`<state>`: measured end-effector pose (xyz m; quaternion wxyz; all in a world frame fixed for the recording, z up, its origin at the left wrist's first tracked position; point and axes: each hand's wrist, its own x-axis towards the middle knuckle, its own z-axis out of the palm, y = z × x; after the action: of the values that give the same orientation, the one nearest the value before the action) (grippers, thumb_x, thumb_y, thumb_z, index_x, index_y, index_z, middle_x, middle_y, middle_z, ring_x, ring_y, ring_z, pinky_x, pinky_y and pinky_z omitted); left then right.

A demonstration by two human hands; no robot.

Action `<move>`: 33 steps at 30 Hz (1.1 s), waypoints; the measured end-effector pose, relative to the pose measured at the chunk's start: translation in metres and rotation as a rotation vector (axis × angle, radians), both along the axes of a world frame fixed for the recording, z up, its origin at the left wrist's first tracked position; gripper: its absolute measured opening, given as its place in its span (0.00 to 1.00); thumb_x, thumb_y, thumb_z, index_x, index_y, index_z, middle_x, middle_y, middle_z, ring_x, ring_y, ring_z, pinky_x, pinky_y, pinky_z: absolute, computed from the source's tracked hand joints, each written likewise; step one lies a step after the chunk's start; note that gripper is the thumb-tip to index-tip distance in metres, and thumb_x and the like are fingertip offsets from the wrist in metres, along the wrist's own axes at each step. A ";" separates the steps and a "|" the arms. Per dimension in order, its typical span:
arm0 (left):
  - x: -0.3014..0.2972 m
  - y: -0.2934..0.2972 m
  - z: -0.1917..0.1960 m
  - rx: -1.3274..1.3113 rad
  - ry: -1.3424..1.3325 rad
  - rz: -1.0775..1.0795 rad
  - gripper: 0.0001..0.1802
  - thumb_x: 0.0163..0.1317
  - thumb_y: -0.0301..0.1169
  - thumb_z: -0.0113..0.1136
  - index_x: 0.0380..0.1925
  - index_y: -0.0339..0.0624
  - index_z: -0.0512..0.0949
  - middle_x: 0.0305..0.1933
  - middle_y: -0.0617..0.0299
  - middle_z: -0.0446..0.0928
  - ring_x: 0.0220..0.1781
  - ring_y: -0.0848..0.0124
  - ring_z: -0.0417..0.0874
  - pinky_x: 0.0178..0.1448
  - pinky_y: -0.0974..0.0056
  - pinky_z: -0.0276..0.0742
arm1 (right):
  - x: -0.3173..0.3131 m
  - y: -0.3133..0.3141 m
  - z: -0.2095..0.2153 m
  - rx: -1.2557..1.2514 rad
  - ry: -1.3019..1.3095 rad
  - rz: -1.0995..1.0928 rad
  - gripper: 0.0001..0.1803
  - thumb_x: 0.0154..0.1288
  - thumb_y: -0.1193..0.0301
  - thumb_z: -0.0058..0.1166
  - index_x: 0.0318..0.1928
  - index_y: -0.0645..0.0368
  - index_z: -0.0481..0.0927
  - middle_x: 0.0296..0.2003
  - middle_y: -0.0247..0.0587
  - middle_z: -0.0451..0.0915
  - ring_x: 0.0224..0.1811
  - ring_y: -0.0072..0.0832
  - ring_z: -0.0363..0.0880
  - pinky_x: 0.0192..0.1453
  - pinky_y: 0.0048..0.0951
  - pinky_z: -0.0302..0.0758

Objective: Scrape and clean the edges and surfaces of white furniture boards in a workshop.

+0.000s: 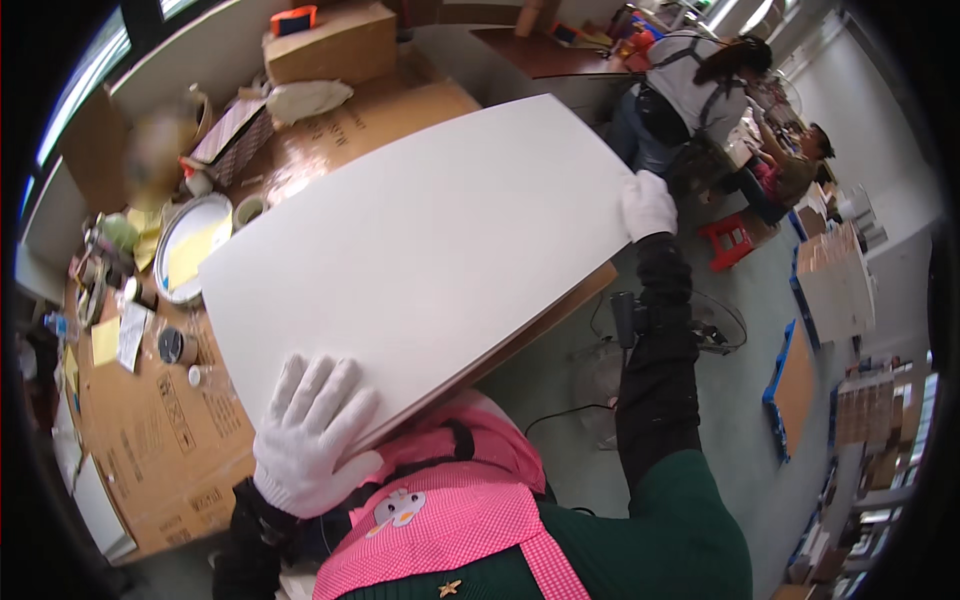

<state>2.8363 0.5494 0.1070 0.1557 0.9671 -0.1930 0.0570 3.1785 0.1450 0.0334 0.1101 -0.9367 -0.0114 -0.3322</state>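
A large white board (420,240) lies across the cardboard-covered table in front of me, its near long edge close to my body. A brown layer shows under its right edge. My left hand (312,430), in a white knitted glove, rests on the board's near left corner with the fingers spread. At the far right corner, my right hand (648,205), gloved the same way, grips the board's edge; its fingertips are partly hidden. A pink checked apron (450,525) is on my front, against the near edge.
Left of the board, the cardboard table cover (165,450) holds a round tub (193,248) with yellow paper, a dark-lidded cup (177,346) and tape rolls. A cardboard box (330,45) stands behind. To the right are a red stool (727,241), stacked boards (835,285) and two people.
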 end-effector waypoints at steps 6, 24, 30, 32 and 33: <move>-0.008 0.000 -0.005 -0.045 -0.127 0.217 0.32 0.57 0.45 0.60 0.56 0.35 0.72 0.61 0.41 0.70 0.66 0.45 0.68 0.73 0.43 0.54 | 0.001 0.014 0.010 0.082 0.170 -0.067 0.19 0.62 0.56 0.48 0.36 0.59 0.80 0.39 0.54 0.82 0.43 0.49 0.81 0.50 0.44 0.77; -0.024 0.169 -0.040 -1.018 0.445 0.503 0.38 0.64 0.32 0.54 0.70 0.28 0.49 0.68 0.49 0.61 0.67 0.63 0.66 0.70 0.63 0.60 | -0.120 -0.030 0.094 -0.231 0.761 0.283 0.21 0.70 0.57 0.43 0.35 0.64 0.79 0.34 0.46 0.80 0.31 0.36 0.83 0.34 0.41 0.79; -0.002 0.200 -0.033 -1.083 0.606 0.447 0.33 0.66 0.40 0.56 0.64 0.30 0.61 0.58 0.54 0.73 0.58 0.66 0.75 0.63 0.61 0.69 | -0.115 -0.035 0.076 0.509 0.998 0.510 0.19 0.71 0.58 0.46 0.33 0.61 0.79 0.23 0.34 0.76 0.23 0.21 0.73 0.28 0.24 0.69; 0.008 0.203 -0.027 -1.054 0.615 0.477 0.30 0.66 0.38 0.54 0.63 0.31 0.63 0.57 0.53 0.74 0.56 0.65 0.76 0.60 0.60 0.72 | -0.111 -0.023 0.064 0.806 1.077 0.495 0.19 0.71 0.58 0.47 0.34 0.62 0.79 0.25 0.32 0.76 0.24 0.19 0.73 0.28 0.22 0.69; 0.012 0.208 -0.028 -1.026 0.634 0.508 0.27 0.67 0.36 0.53 0.61 0.32 0.65 0.56 0.53 0.75 0.53 0.64 0.78 0.57 0.59 0.76 | -0.109 -0.020 0.055 1.107 1.154 0.465 0.18 0.71 0.58 0.49 0.34 0.62 0.79 0.27 0.30 0.77 0.24 0.16 0.73 0.28 0.20 0.69</move>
<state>2.8486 0.7576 0.0789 0.6284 0.7556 0.1482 -0.1109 3.0697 0.1249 0.0889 0.6092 -0.7441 0.0187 0.2737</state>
